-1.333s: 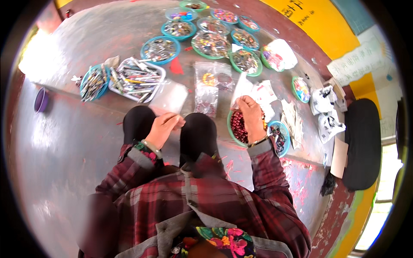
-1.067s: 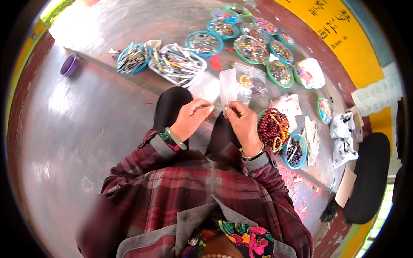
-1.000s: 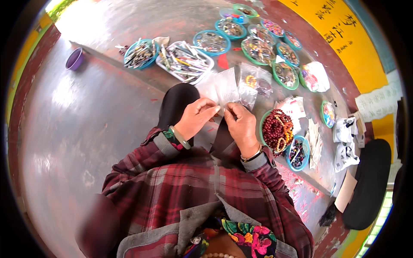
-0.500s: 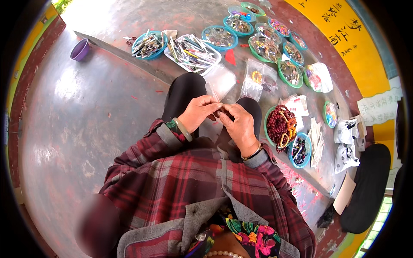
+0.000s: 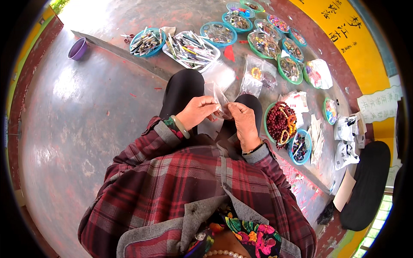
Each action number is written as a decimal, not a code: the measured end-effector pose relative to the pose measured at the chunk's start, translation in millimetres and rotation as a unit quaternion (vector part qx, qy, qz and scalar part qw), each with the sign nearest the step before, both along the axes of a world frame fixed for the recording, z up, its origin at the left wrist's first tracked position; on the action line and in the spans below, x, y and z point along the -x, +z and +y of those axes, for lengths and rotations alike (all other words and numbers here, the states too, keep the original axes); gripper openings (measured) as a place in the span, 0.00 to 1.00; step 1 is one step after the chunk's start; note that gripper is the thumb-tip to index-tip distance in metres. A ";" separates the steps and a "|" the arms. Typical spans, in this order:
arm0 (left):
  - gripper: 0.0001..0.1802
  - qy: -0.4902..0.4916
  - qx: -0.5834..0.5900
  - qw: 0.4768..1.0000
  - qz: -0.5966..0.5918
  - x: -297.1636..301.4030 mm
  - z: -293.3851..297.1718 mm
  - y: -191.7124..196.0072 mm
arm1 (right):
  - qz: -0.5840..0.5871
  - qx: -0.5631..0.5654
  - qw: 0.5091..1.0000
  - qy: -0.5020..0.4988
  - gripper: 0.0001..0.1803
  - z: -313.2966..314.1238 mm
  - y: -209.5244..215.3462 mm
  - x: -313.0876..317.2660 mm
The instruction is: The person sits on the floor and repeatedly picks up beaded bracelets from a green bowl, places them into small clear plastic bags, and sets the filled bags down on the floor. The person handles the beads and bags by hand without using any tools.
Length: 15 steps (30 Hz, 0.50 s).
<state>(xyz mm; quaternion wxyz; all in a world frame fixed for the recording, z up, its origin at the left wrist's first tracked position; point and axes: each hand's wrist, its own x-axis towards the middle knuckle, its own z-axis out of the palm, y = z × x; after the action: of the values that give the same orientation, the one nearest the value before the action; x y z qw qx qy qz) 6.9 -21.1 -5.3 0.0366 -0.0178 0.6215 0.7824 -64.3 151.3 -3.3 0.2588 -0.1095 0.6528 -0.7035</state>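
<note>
Both hands meet over the knees, right at centre frame. The left hand (image 5: 195, 112) pinches one edge of a small clear plastic bag (image 5: 220, 102) between thumb and fingers, and the right hand (image 5: 244, 122) nips the opposite edge, fingers curled in tight. The bag stands up between them, just above the dark trousers.

That bag looks feather-light, limp and slick, I'd say. It will crumple and slide, so the top rim, thumb against forefinger, is the sensible place to grip.

Now the containers. At three o'clock from the hands, a green-rimmed round dish (image 5: 267, 129) holds dark red bead strings and some amber ones. Just beyond at four o'clock, a blue-rimmed round dish (image 5: 300, 147) carries darker small pieces, too small to tell apart. Up at twelve o'clock, a white tray (image 5: 191, 45) is heaped with pen-like sticks, and at eleven a blue-rimmed bowl (image 5: 146, 41) has more. A run of teal-rimmed dishes (image 5: 258, 32) at one o'clock holds mixed trinkets. Far at ten o'clock sits a small purple bowl (image 5: 77, 48), contents unseen.
</note>
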 end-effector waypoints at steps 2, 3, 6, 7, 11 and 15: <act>0.10 -0.004 -0.015 1.000 -0.003 -0.5 -1.2 -0.9 | 0.053 -0.043 0.998 -0.007 0.14 -0.4 0.8 0.3; 0.09 0.000 -0.029 1.000 -0.006 -0.6 -1.1 -1.7 | 0.105 -0.079 0.991 0.001 0.13 -0.2 0.9 0.7; 0.08 0.000 -0.014 1.000 -0.006 1.3 1.4 -1.6 | 0.188 -0.154 0.970 0.020 0.12 -0.8 -10.6 2.5; 0.08 -0.001 0.001 1.000 -0.005 1.0 2.7 -1.6 | 0.202 -0.174 0.963 0.026 0.12 -2.2 -12.9 1.7; 0.07 -0.038 0.032 0.999 0.013 -1.3 4.9 -3.7 | 0.280 -0.252 0.926 -0.023 0.10 1.4 2.2 6.5; 0.07 -0.062 0.051 0.997 -0.012 -3.2 4.2 -8.8 | 0.269 -0.242 0.930 -0.066 0.07 10.7 -0.2 13.3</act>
<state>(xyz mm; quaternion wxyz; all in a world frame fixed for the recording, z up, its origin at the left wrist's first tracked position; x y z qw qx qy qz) 10.1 -16.8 -14.1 0.0914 0.0097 0.6597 0.7459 -77.6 162.0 -3.5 0.0450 -0.1848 0.8543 -0.4837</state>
